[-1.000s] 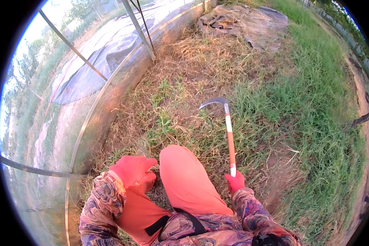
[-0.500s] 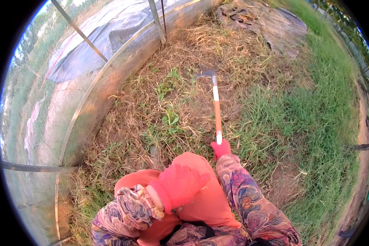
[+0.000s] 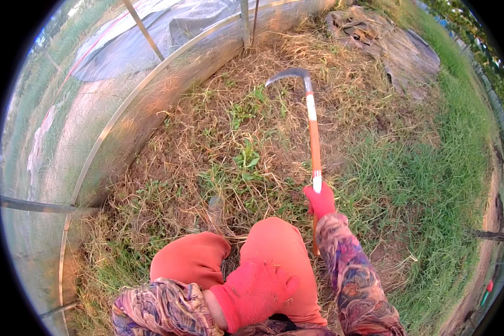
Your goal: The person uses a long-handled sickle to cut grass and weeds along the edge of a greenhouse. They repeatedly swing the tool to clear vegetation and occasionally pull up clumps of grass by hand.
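My right hand (image 3: 320, 200), in a red glove, is closed round the orange and white handle of a sickle (image 3: 315, 140). The handle's butt end sticks out below the fist, beside my sleeve. Its dark curved blade (image 3: 290, 74) points left at the far end, over dry cut grass. My left hand (image 3: 255, 294), gloved in red too, lies on my orange-trousered thigh (image 3: 280, 246) with nothing seen in it. Small green weeds (image 3: 247, 158) grow among the straw between my knees and the blade.
Clear plastic sheeting (image 3: 112, 134) on a curved metal frame runs along the left. A post (image 3: 245, 22) stands at the far end. Crumpled dark ground cloth (image 3: 403, 56) lies far right. Thick green grass (image 3: 431, 185) covers the right side.
The sickle's blade stands farther away and more clearly seen, and more of the handle shows below my right fist. The view has shifted a little. My left hand still lies on my thigh.
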A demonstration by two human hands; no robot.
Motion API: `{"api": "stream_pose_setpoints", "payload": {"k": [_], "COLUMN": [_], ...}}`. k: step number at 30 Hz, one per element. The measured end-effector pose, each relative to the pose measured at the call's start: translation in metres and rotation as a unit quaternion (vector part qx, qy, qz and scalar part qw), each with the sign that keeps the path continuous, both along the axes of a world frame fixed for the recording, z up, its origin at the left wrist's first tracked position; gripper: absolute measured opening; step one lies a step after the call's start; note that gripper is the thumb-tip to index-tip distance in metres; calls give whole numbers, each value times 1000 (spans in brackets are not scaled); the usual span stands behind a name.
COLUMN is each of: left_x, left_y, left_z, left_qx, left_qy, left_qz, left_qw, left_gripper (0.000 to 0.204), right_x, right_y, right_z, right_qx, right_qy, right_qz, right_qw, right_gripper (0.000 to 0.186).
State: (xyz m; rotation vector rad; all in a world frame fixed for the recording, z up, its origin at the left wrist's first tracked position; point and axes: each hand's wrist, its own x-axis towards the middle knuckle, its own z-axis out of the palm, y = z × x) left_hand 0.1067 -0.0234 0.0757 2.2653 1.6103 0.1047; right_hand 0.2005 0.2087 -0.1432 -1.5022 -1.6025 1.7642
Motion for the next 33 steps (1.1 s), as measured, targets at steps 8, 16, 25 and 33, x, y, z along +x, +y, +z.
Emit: {"api": "stream_pose_setpoints", "payload": {"k": [8, 16, 25, 33], "left_x": [-8, -13, -39, -49], "left_y": [4, -6, -26, -58], "left_z": [-1, 0, -13, -6], "left_qx": [8, 15, -11, 0], "left_qy": [16, 8, 11, 3], "left_qz": [13, 14, 88, 123], "left_qw": [1000, 1000, 996, 992], "left_gripper": [22, 17, 21, 24], "right_x": [-54, -24, -37, 49], "right_y": [75, -23, -38, -82], "right_z": [-69, -47, -26, 17], "right_qx": [240, 1, 54, 19], "right_qy": [-187, -51, -111, -38], "right_qz": [76, 4, 23, -105], "right_qw": [950, 999, 992, 994], "right_gripper": [38, 33, 41, 29]}}
